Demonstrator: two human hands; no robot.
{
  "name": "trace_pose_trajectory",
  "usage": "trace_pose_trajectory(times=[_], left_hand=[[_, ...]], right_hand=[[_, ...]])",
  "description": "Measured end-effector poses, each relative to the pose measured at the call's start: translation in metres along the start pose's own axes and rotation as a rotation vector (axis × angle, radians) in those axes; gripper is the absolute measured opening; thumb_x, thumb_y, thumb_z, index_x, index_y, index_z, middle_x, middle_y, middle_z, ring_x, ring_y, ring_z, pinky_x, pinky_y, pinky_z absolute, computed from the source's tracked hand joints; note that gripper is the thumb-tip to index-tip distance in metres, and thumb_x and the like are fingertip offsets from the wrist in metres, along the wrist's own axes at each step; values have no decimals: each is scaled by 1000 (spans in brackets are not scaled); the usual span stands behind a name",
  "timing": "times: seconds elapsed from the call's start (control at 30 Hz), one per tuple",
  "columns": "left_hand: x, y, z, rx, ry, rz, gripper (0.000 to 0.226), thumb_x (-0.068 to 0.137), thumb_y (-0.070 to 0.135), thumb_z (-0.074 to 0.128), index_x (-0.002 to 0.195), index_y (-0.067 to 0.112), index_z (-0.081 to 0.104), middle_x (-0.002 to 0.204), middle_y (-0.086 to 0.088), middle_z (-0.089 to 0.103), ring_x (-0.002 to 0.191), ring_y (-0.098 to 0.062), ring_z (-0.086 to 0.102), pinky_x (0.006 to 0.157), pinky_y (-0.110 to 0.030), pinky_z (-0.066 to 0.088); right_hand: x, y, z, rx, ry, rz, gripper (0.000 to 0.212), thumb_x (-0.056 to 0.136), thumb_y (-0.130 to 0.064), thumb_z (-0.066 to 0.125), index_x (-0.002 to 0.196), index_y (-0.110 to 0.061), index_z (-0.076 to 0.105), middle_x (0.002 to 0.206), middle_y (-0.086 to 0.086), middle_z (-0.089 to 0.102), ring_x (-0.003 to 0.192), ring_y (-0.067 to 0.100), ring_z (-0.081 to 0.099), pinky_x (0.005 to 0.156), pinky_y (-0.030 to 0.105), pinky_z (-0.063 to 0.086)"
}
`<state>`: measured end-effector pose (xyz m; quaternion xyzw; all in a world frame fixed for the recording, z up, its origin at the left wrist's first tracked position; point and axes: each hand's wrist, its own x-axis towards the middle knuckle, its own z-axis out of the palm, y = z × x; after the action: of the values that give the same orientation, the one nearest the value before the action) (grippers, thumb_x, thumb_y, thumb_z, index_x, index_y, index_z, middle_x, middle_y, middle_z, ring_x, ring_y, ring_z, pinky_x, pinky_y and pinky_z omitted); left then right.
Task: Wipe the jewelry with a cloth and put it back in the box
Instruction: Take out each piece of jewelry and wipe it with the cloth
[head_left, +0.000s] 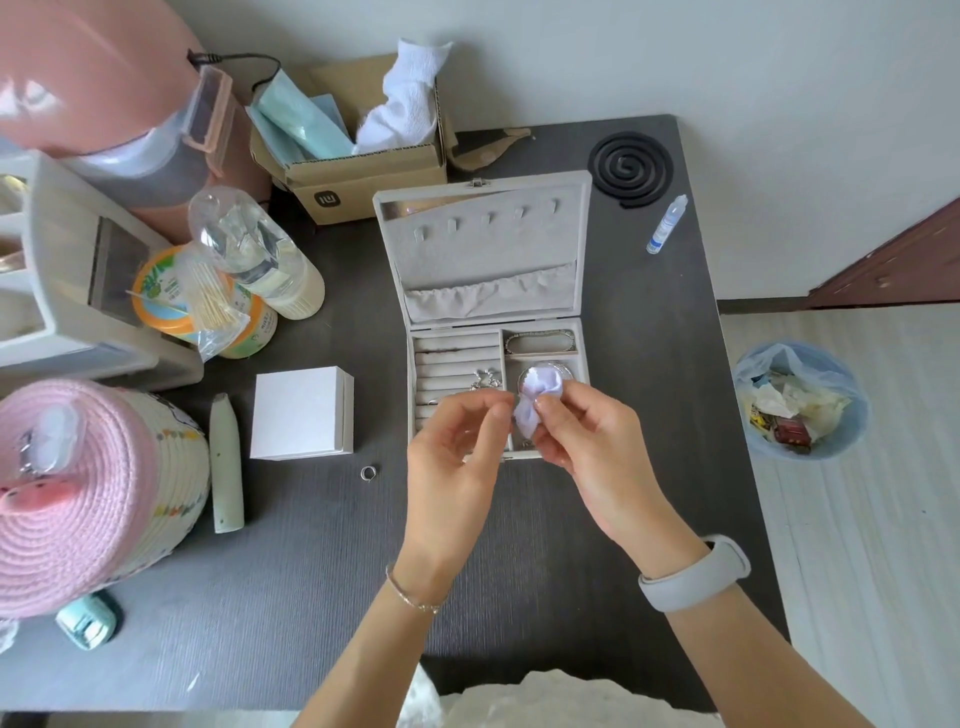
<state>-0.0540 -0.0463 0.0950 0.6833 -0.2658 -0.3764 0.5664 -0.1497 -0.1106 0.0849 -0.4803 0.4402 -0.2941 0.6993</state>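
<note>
An open grey velvet jewelry box lies on the dark table, lid flat toward the back. A bracelet rests in its upper right compartment and a silver piece lies on the ring rolls. Above the box's front half, my right hand pinches a small white cloth. Thumb and forefinger of my left hand are closed right beside the cloth, on something too small to make out. A silver ring lies on the table left of my hands.
A small white box and a pale pen-shaped tool lie left of the jewelry box. Bottles, a cardboard box and a pink woven basket crowd the left side. A mosquito coil and a dropper bottle sit back right. Off the table's right edge stands a bin.
</note>
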Motion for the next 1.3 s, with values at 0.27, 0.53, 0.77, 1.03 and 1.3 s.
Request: trace_pose_trajectory(times=[0.27, 0.53, 0.77, 1.03, 1.3], left_hand=[[5, 2, 2, 181, -45, 152, 22, 80, 13, 63, 80, 35, 67, 84, 6, 63, 75, -1, 60, 72, -13, 48], [17, 10, -5, 110, -131, -104, 17, 79, 11, 67, 71, 26, 71, 74, 8, 69, 72, -9, 59, 69, -17, 47], [11, 10, 1, 160, -173, -58, 25, 80, 5, 64, 83, 28, 72, 87, -1, 67, 79, -20, 62, 77, -30, 52], [7, 7, 6, 14, -83, -75, 26, 79, -4, 63, 77, 21, 69, 70, 10, 70, 69, -4, 64, 67, -15, 51], [6, 2, 7, 62, -60, -19, 13, 75, 12, 68, 78, 22, 61, 73, 14, 66, 72, -7, 62, 74, -30, 52]], right_hand=[[-4, -3, -3, -91, -53, -24, 31, 93, -4, 43, 66, -7, 57, 43, -5, 54, 36, 6, 45, 38, 17, 33], [-3, 2, -10, -441, -92, -142, 31, 92, -17, 48, 63, -28, 52, 50, -9, 56, 42, 8, 51, 49, 13, 41], [-3, 7, -7, -242, 63, -80, 33, 91, -16, 51, 59, -11, 57, 39, -5, 50, 41, 7, 44, 47, 14, 37], [-5, 1, 0, 18, 95, 3, 20, 89, -7, 53, 79, -16, 69, 79, 25, 64, 68, 30, 55, 67, 36, 49], [-6, 5, 0, -76, 110, -41, 24, 90, -6, 51, 80, -11, 72, 89, 17, 69, 90, 31, 64, 87, 44, 52]])
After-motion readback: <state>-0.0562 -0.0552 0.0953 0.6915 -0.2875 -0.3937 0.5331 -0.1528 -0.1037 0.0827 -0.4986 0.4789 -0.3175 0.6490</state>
